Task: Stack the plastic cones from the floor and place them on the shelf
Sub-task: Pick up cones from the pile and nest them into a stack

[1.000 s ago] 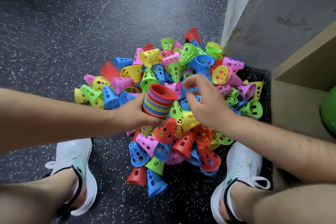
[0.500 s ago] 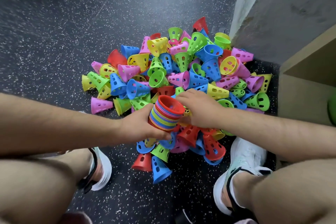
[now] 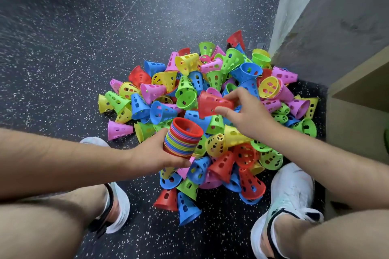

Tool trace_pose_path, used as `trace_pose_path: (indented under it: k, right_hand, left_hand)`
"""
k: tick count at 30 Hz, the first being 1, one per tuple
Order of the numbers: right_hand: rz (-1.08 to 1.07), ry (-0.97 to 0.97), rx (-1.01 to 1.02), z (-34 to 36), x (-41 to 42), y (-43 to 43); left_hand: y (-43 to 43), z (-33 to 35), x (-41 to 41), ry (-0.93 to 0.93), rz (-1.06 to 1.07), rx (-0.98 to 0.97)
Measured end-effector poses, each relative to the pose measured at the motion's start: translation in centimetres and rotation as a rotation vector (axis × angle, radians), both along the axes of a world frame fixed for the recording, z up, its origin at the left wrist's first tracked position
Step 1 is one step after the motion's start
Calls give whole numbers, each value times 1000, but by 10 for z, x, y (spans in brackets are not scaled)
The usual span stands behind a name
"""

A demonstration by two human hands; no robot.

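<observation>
A big pile of perforated plastic cones (image 3: 212,82) in red, blue, green, yellow and pink lies on the dark speckled floor. My left hand (image 3: 153,153) grips a nested stack of cones (image 3: 182,140) with a red one on top, its open end tilted up. Just above and right of the stack, my right hand (image 3: 246,115) pinches a single red cone (image 3: 210,104) on its side, lifted off the pile. The wooden shelf (image 3: 357,90) opens at the right edge.
My two white shoes (image 3: 292,193) stand on either side of the near end of the pile. A grey wall (image 3: 328,12) rises at the upper right, beside the shelf. Something green (image 3: 387,139) shows at the shelf's right edge. Open floor stretches to the left and far side.
My right hand reached down into the pile beside the stack, then lifted up and away holding a red cone. The left hand kept hold of the stack.
</observation>
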State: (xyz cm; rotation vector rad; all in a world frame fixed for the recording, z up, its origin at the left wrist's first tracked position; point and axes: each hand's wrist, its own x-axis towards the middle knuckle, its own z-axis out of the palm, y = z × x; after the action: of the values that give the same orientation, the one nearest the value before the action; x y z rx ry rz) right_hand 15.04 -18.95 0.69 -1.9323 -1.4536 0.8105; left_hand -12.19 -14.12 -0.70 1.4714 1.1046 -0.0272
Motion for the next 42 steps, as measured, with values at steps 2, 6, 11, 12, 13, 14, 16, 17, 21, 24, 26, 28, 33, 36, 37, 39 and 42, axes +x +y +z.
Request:
trace_pose_path:
  k: [2, 6, 11, 12, 13, 14, 16, 17, 21, 24, 26, 28, 33, 36, 37, 39, 42]
  right_hand:
    - [-82, 119, 60, 6, -1, 0]
    - [69, 230, 57, 18, -15, -4]
    - [323, 100, -20, 37, -16, -10]
    - [358, 77, -44, 40, -15, -11]
    - [391, 45, -64, 41, -15, -12]
    - [416, 19, -75, 43, -15, -13]
    - [434, 26, -76, 45, -16, -15]
    - [432, 38, -73, 45, -15, -15]
    - [318, 33, 26, 38, -10, -14]
    - [114, 64, 163, 34, -12, -14]
    - [53, 68, 214, 32, -15, -14]
    - [53, 41, 212, 31, -16, -15]
    - [263, -64, -12, 21, -15, -21]
    - [286, -34, -54, 14, -8, -21]
    - [259, -15, -57, 9, -5, -20]
    - [234, -88, -76, -2, 0, -19]
    - [382, -395, -153, -17, 1, -21]
  left_hand:
    - [3, 3, 4, -18, 2, 9]
    - [10, 8, 11, -39, 0, -5]
    - [5, 15, 17, -67, -29, 0]
    - [4, 15, 18, -65, -43, -5]
    - [3, 15, 18, -62, -57, -10]
    - [3, 15, 19, -62, -72, -14]
    - [2, 13, 21, -60, -94, -21]
    - [1, 11, 21, -54, -97, -27]
    - [0, 9, 24, -32, -104, -35]
    - [1, 12, 28, -43, -101, -36]
    - [1, 15, 31, -38, -97, -37]
    - [1, 19, 34, -32, -85, -31]
    - [1, 25, 41, -73, -58, -39]
    - [2, 25, 39, -58, -47, -16]
    - [1, 24, 37, -50, -40, -7]
    - [2, 22, 36, -42, -25, 9]
    - [3, 18, 34, -32, -24, 13]
